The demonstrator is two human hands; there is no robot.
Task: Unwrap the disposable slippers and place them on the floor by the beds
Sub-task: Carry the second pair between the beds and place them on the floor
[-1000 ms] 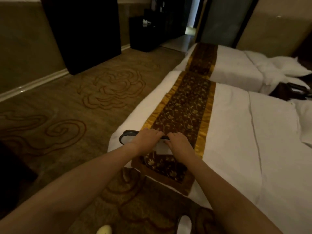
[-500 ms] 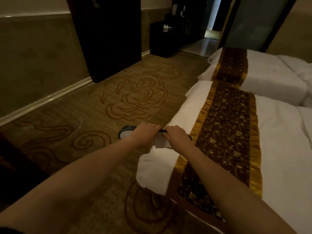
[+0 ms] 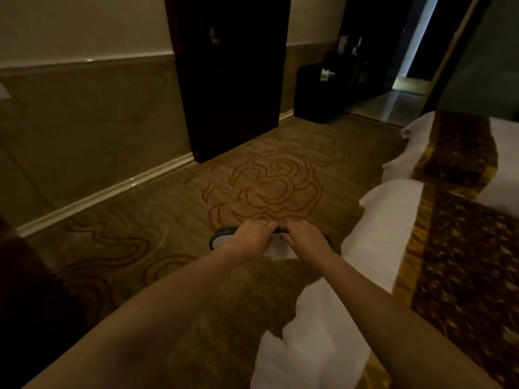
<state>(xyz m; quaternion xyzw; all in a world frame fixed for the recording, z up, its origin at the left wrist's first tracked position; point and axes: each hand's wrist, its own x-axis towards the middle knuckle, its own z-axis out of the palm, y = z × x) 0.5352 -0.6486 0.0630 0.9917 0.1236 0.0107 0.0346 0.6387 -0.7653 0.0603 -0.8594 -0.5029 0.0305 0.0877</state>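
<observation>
A: How many hands do you count, and what are they doing?

B: Two, both bare, at the centre of the frame. The left hand and the right hand sit side by side, fingers curled down over one flat white, dark-rimmed pack of disposable slippers. Both are closed on its top edge, nearly touching each other.

A: One pack only?

B: One that I can make out. Its rounded left end sticks out beyond the left hand; the rest is mostly hidden by the two hands. Whether the wrapper is torn, I cannot tell.

A: Where is the pack?

B: Held in the air over the brown carpet with swirling orange line patterns, just left of the near bed's corner.

A: Beds?

B: Two white beds on the right side: the near one at lower right, the far one above it at the right edge. Each carries one dark brown, gold-edged runner, so two runners: the near and the far.

A: Anything else?

B: One tall dark wooden panel at upper centre, and one low dark cabinet to its right.
</observation>
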